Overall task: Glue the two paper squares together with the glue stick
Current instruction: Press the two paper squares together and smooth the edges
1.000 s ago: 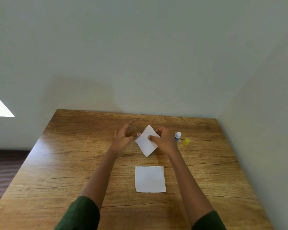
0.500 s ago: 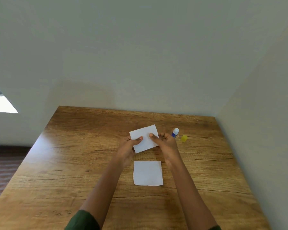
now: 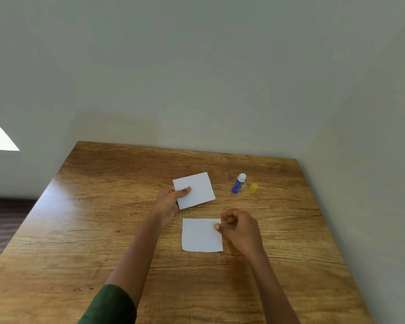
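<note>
"While the left hand (image 3: 167, 203) holds the far paper square (image 3: 198, 190) by its left edge, thumb on top, what is the right hand (image 3: 241, 230) doing?"

"Its fingers are curled at the right edge of the near paper square (image 3: 200, 235), which lies flat on the table (image 3: 103, 218). I can't tell if it pinches the paper or just touches it."

"Where is the glue?"

"The glue stick (image 3: 238, 183) stands open, away from both hands. Its yellow cap (image 3: 253, 187) sits just beside it."

"What could go wrong?"

"I think the squares could end up crooked, because only one hand holds each. The glue could also dry out with the cap off."

"What is different now?"

"A moment ago both hands held the far square. Now the right hand has let go and come down to the near one."
</note>
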The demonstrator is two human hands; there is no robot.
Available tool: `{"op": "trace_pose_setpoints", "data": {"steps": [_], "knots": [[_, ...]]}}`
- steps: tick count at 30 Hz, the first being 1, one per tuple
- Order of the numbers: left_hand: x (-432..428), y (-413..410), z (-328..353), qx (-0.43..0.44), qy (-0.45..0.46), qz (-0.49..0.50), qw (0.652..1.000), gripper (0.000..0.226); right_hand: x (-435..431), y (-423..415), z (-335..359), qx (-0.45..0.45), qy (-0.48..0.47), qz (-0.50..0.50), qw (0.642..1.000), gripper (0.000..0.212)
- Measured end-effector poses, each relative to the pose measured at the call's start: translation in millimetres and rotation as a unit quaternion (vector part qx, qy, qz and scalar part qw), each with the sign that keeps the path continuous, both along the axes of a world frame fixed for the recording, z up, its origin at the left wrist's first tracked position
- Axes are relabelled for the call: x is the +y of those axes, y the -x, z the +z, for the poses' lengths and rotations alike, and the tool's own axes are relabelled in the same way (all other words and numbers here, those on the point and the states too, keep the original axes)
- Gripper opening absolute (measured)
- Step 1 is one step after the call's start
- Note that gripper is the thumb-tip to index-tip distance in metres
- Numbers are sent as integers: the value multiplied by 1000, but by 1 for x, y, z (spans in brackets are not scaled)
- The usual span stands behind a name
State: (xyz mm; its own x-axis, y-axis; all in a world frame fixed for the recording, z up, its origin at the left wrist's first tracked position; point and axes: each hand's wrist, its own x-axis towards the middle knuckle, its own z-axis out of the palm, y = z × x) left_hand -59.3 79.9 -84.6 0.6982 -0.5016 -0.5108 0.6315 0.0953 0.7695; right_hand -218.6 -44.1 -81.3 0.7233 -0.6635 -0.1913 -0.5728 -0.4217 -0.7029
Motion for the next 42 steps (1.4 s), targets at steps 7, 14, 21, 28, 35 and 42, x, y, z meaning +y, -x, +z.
{"op": "trace_pose_setpoints", "data": {"steps": [7, 14, 21, 28, 35, 42], "knots": [[4, 0, -1, 2, 18, -16, 1000, 11, 14, -4, 2, -34, -41, 11, 999, 16], [5, -5, -7, 10, 11, -25, 1000, 45, -4, 6, 26, -146, -296, -40, 943, 9], [5, -6, -9, 1, 12, -57, 998, 41, -18, -6, 39, -175, -412, -84, 890, 27], [7, -6, -6, 0, 36, -75, 997, 34, -21, -40, 41, -172, -445, -32, 878, 46], [13, -9, -4, 79, 94, -55, 991, 39, -10, -78, 32, -160, -277, -60, 945, 41], [18, -11, -5, 116, 131, -69, 982, 39, -4, -91, 29, -140, -199, -31, 969, 33]]}}
